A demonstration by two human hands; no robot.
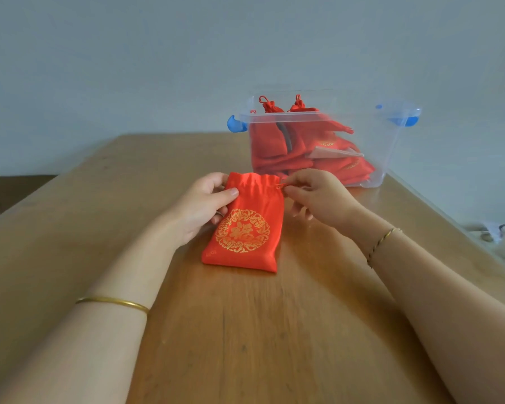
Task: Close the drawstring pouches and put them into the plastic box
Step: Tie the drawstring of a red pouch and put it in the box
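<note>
1. Gold bangle (113, 303): on the left forearm, nearer the camera than the red pouch (245, 228) and to its left.
2. Thin twisted bracelet (382, 243): on the right wrist, to the right of the pouch.
3. Wooden table (245, 330): carries the pouch, which lies flat on it with the gold round emblem facing up and the gathered mouth at the far end.
4. Left hand (201, 205): grips the pouch's upper left corner. The thumb lies across the front fabric and the fingers curl behind the edge.
5. Right hand (318, 199): at the pouch's upper right corner. Thumb and forefinger are closed in a narrow pinch on the drawstring (281, 186) where it leaves the mouth. The other fingers hang loosely curled.
6. Pouch mouth: puckered but not drawn fully shut.
7. Plastic box (391, 147): clear, lidless, standing on the table beyond the pouch and to its right, apart from it. A blue latch (235, 123) shows on each end.
8. Closed pouches (289, 147): several red ones piled inside the box, two with tied tops rising above the rim.
9. Pale wall (158, 68): behind the pouch, past the table's far edge.
</note>
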